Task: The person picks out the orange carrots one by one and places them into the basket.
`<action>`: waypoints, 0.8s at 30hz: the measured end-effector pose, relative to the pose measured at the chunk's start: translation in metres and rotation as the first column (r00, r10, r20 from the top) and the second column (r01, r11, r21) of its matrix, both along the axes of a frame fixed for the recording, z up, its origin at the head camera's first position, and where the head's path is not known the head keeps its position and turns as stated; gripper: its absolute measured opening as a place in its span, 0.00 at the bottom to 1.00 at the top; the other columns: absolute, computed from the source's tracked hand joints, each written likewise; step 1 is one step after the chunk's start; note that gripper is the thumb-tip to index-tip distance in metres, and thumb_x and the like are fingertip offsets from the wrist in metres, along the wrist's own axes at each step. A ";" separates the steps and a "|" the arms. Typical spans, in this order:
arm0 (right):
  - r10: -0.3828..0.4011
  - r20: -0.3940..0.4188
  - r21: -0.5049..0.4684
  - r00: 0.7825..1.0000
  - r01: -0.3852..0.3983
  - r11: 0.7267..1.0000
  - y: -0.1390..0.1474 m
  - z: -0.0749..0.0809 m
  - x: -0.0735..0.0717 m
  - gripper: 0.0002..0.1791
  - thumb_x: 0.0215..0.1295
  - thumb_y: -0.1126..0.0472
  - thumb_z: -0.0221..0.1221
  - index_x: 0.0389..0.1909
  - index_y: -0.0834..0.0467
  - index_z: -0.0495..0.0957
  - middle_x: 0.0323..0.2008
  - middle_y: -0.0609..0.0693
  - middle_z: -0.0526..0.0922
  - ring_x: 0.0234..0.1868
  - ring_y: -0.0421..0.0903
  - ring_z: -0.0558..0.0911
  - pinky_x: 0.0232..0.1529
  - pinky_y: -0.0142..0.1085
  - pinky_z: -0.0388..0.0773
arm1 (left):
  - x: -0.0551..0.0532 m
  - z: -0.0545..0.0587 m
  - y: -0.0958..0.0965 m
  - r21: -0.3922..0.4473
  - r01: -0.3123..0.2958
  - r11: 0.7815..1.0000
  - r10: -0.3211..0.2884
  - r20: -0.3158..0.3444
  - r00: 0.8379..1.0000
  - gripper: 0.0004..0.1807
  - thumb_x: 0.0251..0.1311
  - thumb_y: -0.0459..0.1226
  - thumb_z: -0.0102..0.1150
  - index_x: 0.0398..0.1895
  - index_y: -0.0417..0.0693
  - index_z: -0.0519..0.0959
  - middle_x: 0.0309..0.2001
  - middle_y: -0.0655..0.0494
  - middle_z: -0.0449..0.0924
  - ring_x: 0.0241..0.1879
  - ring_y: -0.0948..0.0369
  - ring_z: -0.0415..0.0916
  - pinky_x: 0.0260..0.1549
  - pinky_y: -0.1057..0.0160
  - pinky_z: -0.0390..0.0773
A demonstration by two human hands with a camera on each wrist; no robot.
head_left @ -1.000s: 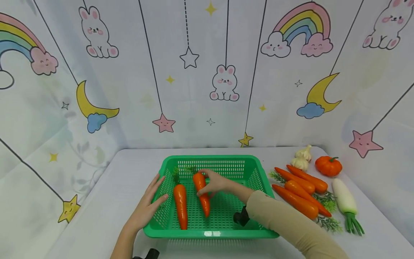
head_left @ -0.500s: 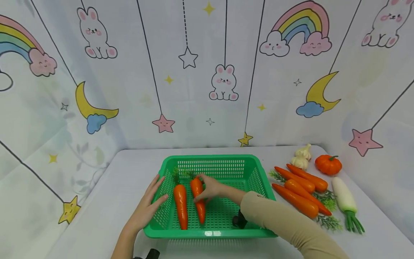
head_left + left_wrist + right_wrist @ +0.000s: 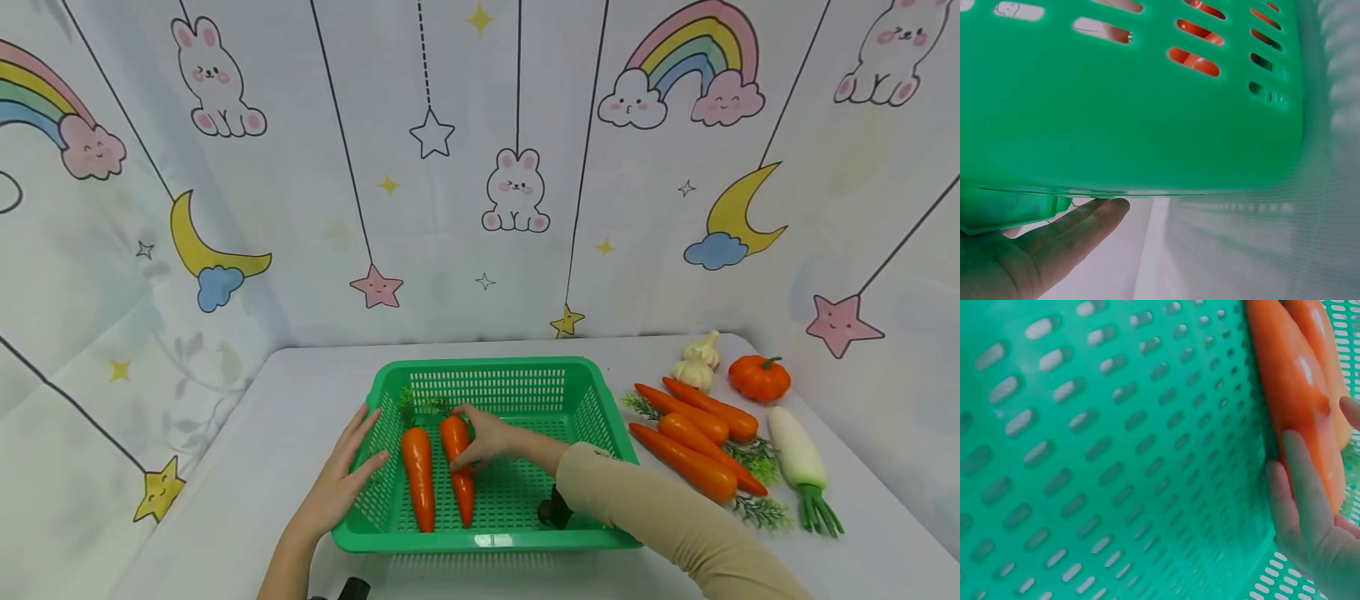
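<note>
In the head view a green plastic basket (image 3: 412, 543) stands on the table. Two orange carrots with feathery green tops lie side by side inside its left half. My right hand (image 3: 490, 437) holds the right-hand carrot (image 3: 464, 502) between thumb and fingers, close to the basket floor. The other carrot (image 3: 420, 479) lies just to the left, untouched. Against the basket's left wall rests my left hand (image 3: 341, 479), fingers extended; the left wrist view shows its fingers (image 3: 1085, 231) at the basket's outside. The right wrist view has fingers (image 3: 1300, 469) along the held carrot.
Right of the basket lie several more carrots (image 3: 686, 462), a white radish (image 3: 797, 446), a small pumpkin (image 3: 759, 379) and garlic bulbs (image 3: 697, 362). A patterned cloth (image 3: 450, 208) hangs behind the white table (image 3: 285, 417). The right sleeve (image 3: 637, 500) crosses the basket's right rim.
My right hand has moved the carrot a little left and toward the near side, straightening it alongside the other carrot. My left hand keeps its place. The head view has shifted slightly.
</note>
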State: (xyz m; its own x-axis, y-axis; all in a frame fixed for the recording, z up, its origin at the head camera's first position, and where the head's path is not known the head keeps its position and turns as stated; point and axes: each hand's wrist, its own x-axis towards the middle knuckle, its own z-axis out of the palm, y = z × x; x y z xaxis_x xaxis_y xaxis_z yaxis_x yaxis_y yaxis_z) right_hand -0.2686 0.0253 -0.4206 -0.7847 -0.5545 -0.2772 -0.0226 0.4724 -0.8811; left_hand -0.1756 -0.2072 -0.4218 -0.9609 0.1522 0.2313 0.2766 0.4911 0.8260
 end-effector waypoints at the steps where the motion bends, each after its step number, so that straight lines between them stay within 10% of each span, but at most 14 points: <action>1: 0.001 0.008 -0.002 1.000 -0.001 1.000 0.001 0.000 -0.001 0.46 0.45 0.72 0.67 0.65 0.60 0.53 0.50 0.62 0.66 0.39 0.55 0.78 0.30 0.46 0.80 | 0.000 0.000 0.000 -0.001 -0.001 1.000 0.001 0.001 1.000 0.33 0.65 0.45 0.49 0.70 0.50 0.52 0.72 0.48 0.38 0.68 0.43 0.35 0.54 0.29 0.43; 12: 0.011 -0.024 0.017 1.000 -0.011 1.000 0.008 0.020 -0.001 0.43 0.49 0.65 0.67 0.66 0.58 0.56 0.64 0.66 0.54 0.33 0.61 0.78 0.35 0.50 0.78 | -0.002 -0.002 -0.001 -0.004 -0.004 1.000 0.004 0.002 1.000 0.33 0.65 0.45 0.49 0.70 0.48 0.52 0.71 0.46 0.38 0.68 0.42 0.35 0.53 0.28 0.44; 24: 0.070 -0.085 -0.087 0.994 -0.078 0.993 0.028 0.057 0.002 0.44 0.51 0.61 0.66 0.67 0.56 0.54 0.65 0.64 0.55 0.57 0.62 0.67 0.43 0.47 0.76 | -0.002 -0.003 -0.001 -0.003 -0.004 1.000 0.004 -0.006 1.000 0.33 0.65 0.44 0.49 0.70 0.48 0.53 0.71 0.46 0.39 0.68 0.42 0.35 0.53 0.28 0.44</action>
